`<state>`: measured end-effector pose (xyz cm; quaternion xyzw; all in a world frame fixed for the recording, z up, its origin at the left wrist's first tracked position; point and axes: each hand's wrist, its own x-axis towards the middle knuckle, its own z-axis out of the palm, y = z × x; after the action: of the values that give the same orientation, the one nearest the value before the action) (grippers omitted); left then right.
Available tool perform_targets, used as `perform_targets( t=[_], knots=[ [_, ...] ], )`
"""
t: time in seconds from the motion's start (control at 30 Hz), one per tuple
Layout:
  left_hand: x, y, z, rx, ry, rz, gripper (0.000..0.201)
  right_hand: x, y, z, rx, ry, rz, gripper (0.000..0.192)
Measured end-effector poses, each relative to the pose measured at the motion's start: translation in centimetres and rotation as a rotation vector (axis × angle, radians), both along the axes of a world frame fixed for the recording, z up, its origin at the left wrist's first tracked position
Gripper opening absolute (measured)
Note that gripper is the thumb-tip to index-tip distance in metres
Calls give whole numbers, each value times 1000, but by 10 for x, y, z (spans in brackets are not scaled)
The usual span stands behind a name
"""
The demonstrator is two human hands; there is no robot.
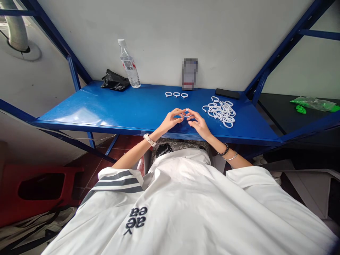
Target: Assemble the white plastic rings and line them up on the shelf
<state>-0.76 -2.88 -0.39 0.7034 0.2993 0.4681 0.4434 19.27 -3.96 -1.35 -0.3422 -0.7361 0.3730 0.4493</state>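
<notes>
Between my two hands, near the table's front edge, is a white plastic ring (187,115) that looks like a curtain ring with a small tab. My left hand (172,119) pinches it from the left with its fingertips. From the other side my right hand (198,124) grips the same ring, and the fingertips of both hands meet at its top. Fingers cover part of the ring. Beyond my hands, three similar rings (176,95) lie in a row. A tangled pile of white rings (221,112) lies to the right of my right hand.
On the blue table (127,109), a water bottle (130,69) and a black plastic bag (114,80) stand back left. A blurred upright item (189,74) leans on the wall. A black phone (227,93) lies behind the pile. Blue frame posts (74,72) flank the table.
</notes>
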Motion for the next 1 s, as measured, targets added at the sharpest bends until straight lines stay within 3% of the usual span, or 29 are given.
perform_targets(
  t=[0.23, 1.0],
  knots=[
    [-1, -4, 5, -23, -35, 0, 39, -1, 1, -1, -19, 29, 7, 52],
    [0, 0, 1, 11, -19, 26, 38, 0, 2, -3, 33, -21, -66, 52]
  ],
)
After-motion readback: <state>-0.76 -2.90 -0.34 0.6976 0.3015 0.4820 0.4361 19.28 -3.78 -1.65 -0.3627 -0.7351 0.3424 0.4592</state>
